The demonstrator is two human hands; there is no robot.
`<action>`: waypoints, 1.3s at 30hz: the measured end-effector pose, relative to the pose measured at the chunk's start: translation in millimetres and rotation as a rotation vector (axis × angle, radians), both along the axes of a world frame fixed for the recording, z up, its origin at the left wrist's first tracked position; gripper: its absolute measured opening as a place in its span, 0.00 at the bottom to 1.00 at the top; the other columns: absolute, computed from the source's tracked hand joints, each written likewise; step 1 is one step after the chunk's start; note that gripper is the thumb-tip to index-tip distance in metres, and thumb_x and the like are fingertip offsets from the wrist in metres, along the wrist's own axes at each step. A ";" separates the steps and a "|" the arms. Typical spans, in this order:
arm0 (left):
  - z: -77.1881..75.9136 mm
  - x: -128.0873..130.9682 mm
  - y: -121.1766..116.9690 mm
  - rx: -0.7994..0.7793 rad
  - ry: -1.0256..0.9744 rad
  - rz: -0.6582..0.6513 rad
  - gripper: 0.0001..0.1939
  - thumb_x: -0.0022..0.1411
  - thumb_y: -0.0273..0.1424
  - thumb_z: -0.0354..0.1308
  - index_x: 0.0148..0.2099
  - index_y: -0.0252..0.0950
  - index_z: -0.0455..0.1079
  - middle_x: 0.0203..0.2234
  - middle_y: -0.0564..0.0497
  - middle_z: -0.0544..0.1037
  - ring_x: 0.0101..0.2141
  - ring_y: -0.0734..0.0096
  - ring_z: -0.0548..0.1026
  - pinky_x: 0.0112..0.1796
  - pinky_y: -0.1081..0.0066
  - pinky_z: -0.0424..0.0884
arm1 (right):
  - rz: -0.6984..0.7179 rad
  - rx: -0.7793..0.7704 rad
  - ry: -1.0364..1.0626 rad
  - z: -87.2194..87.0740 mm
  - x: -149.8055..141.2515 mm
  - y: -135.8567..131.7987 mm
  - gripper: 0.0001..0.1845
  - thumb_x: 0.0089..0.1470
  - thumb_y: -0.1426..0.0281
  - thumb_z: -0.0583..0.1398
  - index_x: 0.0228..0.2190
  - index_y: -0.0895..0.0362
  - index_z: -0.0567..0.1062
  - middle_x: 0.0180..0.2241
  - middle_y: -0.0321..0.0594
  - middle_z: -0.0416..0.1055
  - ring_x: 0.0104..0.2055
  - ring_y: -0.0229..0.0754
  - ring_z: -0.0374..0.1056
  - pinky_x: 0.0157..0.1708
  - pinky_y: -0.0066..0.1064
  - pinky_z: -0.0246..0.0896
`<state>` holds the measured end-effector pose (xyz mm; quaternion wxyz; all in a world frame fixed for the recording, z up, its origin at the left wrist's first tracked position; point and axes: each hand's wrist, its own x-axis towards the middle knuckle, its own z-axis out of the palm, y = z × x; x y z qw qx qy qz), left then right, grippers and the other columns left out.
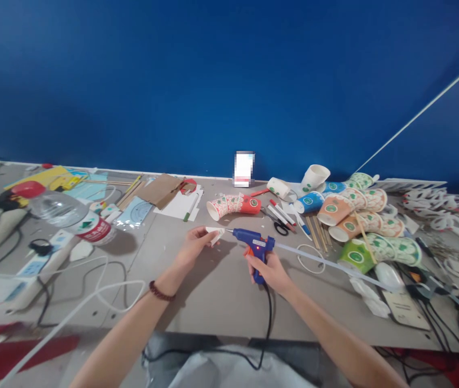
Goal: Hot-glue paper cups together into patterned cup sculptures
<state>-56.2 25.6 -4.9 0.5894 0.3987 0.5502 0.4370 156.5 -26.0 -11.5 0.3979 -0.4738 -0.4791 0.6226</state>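
Between the left fingers (202, 237), white paper (218, 233) beside the glue gun (251, 238).

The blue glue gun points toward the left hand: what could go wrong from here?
The glue gun has a lit red light, so its nozzle may be hot and could burn the left hand, which holds a small white piece close by. The black cord hangs over the table edge and might snag, tugging the gun in the right hand.

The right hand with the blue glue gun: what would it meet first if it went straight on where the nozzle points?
Probably the small white piece held in the left hand; the nozzle tip looks very close, but depth is hard to judge.
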 end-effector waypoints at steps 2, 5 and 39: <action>0.7 -0.2 -0.8 -0.013 0.002 -0.002 0.18 0.42 0.43 0.71 0.28 0.34 0.75 0.19 0.52 0.75 0.23 0.71 0.74 0.22 0.75 0.65 | -0.002 -0.004 -0.014 -0.6 -0.8 -0.5 0.19 0.47 0.54 0.64 0.30 0.57 0.70 0.15 0.28 0.65 0.13 0.34 0.62 0.15 0.25 0.60; 0.3 -0.8 -1.1 -0.010 0.004 -0.014 0.19 0.42 0.43 0.71 0.29 0.33 0.75 0.18 0.52 0.75 0.23 0.71 0.74 0.22 0.75 0.65 | -0.007 0.003 -0.024 -1.9 -1.5 -1.0 0.19 0.47 0.54 0.64 0.29 0.57 0.70 0.15 0.28 0.65 0.13 0.33 0.61 0.14 0.25 0.59; 1.8 1.4 -3.3 0.048 0.049 -0.056 0.16 0.45 0.42 0.70 0.28 0.34 0.75 0.18 0.51 0.76 0.21 0.72 0.71 0.23 0.73 0.67 | -0.059 0.080 -0.139 -12.8 0.0 -2.4 0.15 0.49 0.56 0.62 0.30 0.56 0.71 0.15 0.29 0.64 0.14 0.33 0.57 0.14 0.25 0.57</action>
